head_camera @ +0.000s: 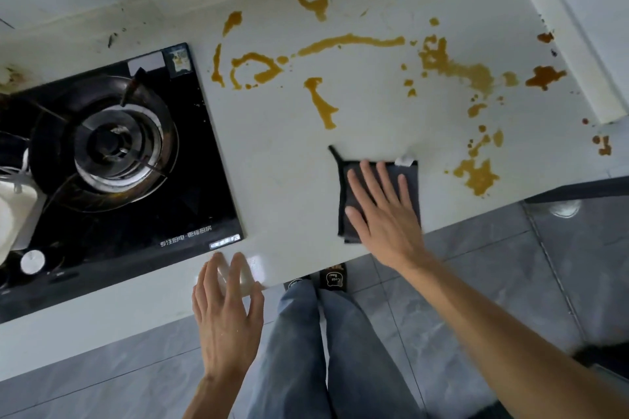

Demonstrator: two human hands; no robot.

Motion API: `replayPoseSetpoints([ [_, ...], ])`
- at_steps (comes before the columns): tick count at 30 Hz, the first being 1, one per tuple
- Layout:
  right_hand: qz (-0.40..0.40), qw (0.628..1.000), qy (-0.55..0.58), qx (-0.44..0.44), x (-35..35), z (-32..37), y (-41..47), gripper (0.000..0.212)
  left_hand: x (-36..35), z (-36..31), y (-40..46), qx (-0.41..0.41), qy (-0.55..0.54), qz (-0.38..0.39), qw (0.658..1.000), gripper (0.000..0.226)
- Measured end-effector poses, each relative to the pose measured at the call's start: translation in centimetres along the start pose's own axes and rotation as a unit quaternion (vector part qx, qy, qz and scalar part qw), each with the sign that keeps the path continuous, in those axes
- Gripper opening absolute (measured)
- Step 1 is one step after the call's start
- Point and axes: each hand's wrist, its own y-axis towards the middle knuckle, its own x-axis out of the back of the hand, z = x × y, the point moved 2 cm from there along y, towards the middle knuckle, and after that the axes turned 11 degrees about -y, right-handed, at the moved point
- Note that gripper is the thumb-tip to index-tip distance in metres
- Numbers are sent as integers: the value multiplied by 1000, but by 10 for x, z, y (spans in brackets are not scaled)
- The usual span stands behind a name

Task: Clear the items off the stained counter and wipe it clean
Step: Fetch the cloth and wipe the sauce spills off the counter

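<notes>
A white counter (282,153) carries brown-yellow stains (452,68) in streaks, rings and blots across its far and right parts. A folded dark grey cloth (354,180) with a white tag lies flat near the counter's front edge. My right hand (384,211) rests flat on the cloth with its fingers straight and spread. My left hand (226,309) hovers at the counter's front edge, fingers relaxed and spread, holding nothing.
A black glass gas hob (190,160) with a round burner (109,143) takes up the counter's left side. A white object (13,211) shows at the left frame edge. A raised white ledge (561,27) borders the counter on the right. Grey floor tiles lie below.
</notes>
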Motion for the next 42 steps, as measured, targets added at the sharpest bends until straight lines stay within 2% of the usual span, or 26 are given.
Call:
replayPoseSetpoints([
  [1, -6, 1000, 0, 16, -3, -10, -11, 64, 0, -3, 0, 3, 0, -8, 1000, 53],
  [3, -8, 1000, -3, -9, -7, -39, -23, 63, -3, -14, 3, -6, -13, -17, 1000, 50],
  [7, 27, 998, -12, -63, 0, -89, -5, 64, -16, -49, 33, -113, -45, 20, 992, 47],
  [12, 17, 986, -3, -168, 9, -69, 46, 65, -40, -90, 81, -166, 48, 85, 981, 53],
  [14, 7, 989, -2, -145, 5, -50, 47, 65, -44, -98, 92, -159, 84, 82, 980, 54],
  [17, 4, 1000, -9, -9, -6, -46, 13, 65, -46, -101, 94, -137, 100, 81, 982, 56],
  [18, 4, 1000, -14, 12, -11, -56, 0, 65, -46, -100, 93, -136, 101, 78, 982, 56],
  [20, 3, 1000, -21, -5, -15, -89, -17, 65, -44, -98, 91, -136, 104, 72, 983, 60],
  [24, 50, 995, -23, -80, -9, -157, -10, 65, -43, -94, 90, -109, 103, 78, 986, 67],
  [26, 52, 992, -13, -114, -3, -163, 10, 66, -43, -93, 90, -109, 103, 83, 985, 69],
  [29, 33, 986, -7, -161, 4, -134, 41, 66, -43, -96, 91, -110, 99, 83, 986, 69],
  [31, 21, 991, -7, -133, 4, -107, 45, 65, -41, -96, 90, -108, 99, 84, 986, 69],
  [33, 15, 998, -14, -51, -2, -91, 27, 64, -39, -94, 91, -110, 96, 89, 985, 70],
  [36, 14, 999, -21, 33, -9, -112, -2, 65, -35, -90, 95, -110, 91, 95, 985, 72],
  [38, 28, 999, -27, 9, -9, -142, -7, 65, -34, -89, 96, -109, 84, 98, 986, 72],
  [42, 52, 994, -20, -94, -2, -177, 25, 66, -34, -90, 96, -103, 84, 106, 985, 69],
])
